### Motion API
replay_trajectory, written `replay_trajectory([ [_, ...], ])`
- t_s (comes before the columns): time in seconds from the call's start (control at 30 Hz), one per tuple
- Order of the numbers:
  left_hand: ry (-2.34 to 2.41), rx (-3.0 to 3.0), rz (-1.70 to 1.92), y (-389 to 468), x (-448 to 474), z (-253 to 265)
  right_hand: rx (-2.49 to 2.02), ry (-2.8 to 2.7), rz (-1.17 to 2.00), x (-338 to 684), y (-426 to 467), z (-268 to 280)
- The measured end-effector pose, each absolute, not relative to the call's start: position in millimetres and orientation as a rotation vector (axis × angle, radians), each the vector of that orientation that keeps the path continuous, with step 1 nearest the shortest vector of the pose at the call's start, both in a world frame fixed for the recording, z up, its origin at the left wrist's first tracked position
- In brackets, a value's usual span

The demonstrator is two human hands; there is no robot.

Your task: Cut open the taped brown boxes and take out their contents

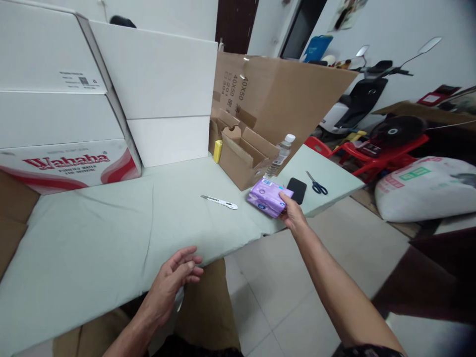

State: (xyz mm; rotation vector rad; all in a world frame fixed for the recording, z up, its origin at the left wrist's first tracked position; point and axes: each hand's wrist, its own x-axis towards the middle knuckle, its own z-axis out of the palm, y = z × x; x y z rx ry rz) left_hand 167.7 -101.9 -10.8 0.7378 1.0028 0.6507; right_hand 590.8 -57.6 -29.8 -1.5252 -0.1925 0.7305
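Observation:
My right hand (pixel 293 212) grips the right end of a purple soft pack of tissues (pixel 268 197), thumb on top. The pack is at the table's front edge, before an open cardboard box (pixel 243 161); whether it rests on the cloth I cannot tell. My left hand (pixel 174 277) hovers by the near table edge, fingers loosely apart, with nothing in it. A white utility knife (pixel 219 202) with its blade out lies on the cloth between the hands. Close behind the pack are a black flat object (pixel 296 190) and a clear bottle (pixel 280 156) with a white cap.
Stacked white cartons (pixel 167 74) stand at the back left. A large cardboard sheet (pixel 282 94) rises behind the small boxes, one beside a yellow item (pixel 217 151). Dark-handled scissors (pixel 318 185) lie at the table's right end. A white sack (pixel 424 191) and red stool (pixel 401 151) stand beyond.

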Motion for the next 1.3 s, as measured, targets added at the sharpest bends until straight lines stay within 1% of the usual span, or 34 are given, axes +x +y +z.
replay_trajectory([
  [0.27,1.01,0.707,0.667,-100.5,164.0,-10.8,-1.558,-0.273,0.747,590.4,-50.2,-35.3],
  [0.4,1.025,0.699,0.677,-99.5,158.9,-11.1,-1.616,-0.394,0.807,598.9,-51.7,-34.7],
  [0.47,1.028,0.695,0.683,-100.0,158.4,-10.7,-1.644,-0.47,0.781,606.6,-46.8,-32.2],
  [0.63,1.014,0.692,0.683,-103.2,159.1,-9.1,-1.774,-0.594,0.512,622.4,-32.3,-23.7],
  [0.73,1.035,0.67,0.694,-103.5,154.1,-9.2,-1.838,-0.685,0.349,614.9,-40.8,-23.9],
  [0.8,1.057,0.656,0.708,-103.1,149.2,-9.2,-1.954,-0.856,0.241,602.9,-52.2,-28.2],
  [0.9,1.074,0.646,0.723,-103.4,144.5,-7.9,-2.243,-1.207,0.057,585.0,-63.5,-37.1],
  [0.97,1.071,0.643,0.719,-104.7,144.4,-6.4,-2.353,-1.338,-0.012,580.1,-60.9,-42.0],
  [1.13,1.052,0.635,0.708,-110.0,145.3,-5.5,-2.243,-1.513,-0.084,591.3,-30.9,-49.4],
  [1.3,1.062,0.633,0.752,-111.6,138.1,-11.0,-2.189,-1.536,-0.195,590.3,-10.5,-58.2],
])
